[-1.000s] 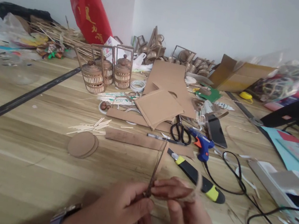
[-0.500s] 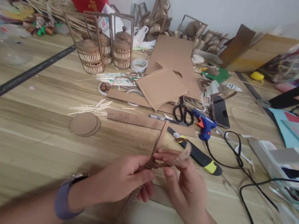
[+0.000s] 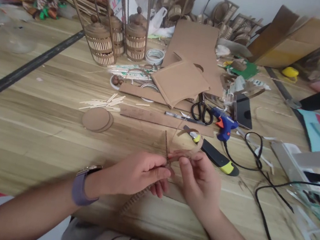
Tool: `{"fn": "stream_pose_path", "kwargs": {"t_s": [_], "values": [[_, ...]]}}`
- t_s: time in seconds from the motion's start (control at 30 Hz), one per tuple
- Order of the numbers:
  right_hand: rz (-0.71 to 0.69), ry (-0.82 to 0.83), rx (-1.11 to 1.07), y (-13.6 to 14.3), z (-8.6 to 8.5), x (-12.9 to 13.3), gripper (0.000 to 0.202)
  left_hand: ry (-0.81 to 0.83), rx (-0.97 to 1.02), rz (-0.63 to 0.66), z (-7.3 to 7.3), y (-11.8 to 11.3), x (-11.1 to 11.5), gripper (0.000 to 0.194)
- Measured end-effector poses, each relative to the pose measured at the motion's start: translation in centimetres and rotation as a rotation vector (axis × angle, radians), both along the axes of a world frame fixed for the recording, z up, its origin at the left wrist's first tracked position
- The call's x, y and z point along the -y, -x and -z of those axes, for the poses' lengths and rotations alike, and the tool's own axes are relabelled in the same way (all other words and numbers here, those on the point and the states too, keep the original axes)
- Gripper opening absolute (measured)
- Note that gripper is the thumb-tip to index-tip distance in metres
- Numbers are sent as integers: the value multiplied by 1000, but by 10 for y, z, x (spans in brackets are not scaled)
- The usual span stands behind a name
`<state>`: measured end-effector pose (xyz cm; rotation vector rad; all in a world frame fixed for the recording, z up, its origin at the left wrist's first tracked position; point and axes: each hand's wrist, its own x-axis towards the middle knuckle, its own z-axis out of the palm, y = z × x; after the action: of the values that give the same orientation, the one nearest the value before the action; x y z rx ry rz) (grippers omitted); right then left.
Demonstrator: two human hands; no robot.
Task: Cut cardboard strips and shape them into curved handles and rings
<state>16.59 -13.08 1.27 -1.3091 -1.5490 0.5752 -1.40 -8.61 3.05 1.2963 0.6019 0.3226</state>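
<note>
My left hand (image 3: 141, 171) is closed, thumb against the fingers, on a narrow brown cardboard strip with rib-like cross pieces (image 3: 132, 203) that slants down toward the table's near edge. A thin dark strip end (image 3: 165, 140) sticks up beyond these fingertips. Close beside it, my right hand (image 3: 203, 181) pinches a thin brown cardboard strip (image 3: 199, 144) whose loose end curls above the fingers. The fingertips of both hands nearly meet, and the join between the strips is partly hidden by them.
Beyond the hands lie a utility knife (image 3: 214, 155), black scissors (image 3: 202, 112), a blue glue gun (image 3: 224, 125) with its cord, and cardboard discs (image 3: 96, 119) near small sticks (image 3: 104, 102). Lantern-like models (image 3: 99, 44) stand at the back left, cardboard sheets (image 3: 180, 83) behind.
My view has tilted down, showing the table's near edge and my shirt. The right thumb has closed up to its fingers on the curled strip. The left hand keeps its grip.
</note>
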Motion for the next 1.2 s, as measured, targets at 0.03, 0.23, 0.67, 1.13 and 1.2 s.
{"fn": "stream_pose_path", "kwargs": {"t_s": [0.03, 0.23, 0.67, 1.13, 1.2], "values": [[2, 5, -19, 0, -2, 1, 9, -14, 9, 14, 0, 1, -1, 47], [-1, 61, -165, 4, -11, -1, 19, -16, 45, 45, 3, 3, -3, 45], [-104, -356, 334, -11, -17, -6, 18, 117, 61, -120, 4, -1, -3, 46], [-147, -415, 549, -12, -17, -11, 12, -353, -210, -120, -1, 1, -2, 29], [-156, -401, 537, -11, -17, -12, 11, -463, -265, -121, -2, 2, -2, 31]]}}
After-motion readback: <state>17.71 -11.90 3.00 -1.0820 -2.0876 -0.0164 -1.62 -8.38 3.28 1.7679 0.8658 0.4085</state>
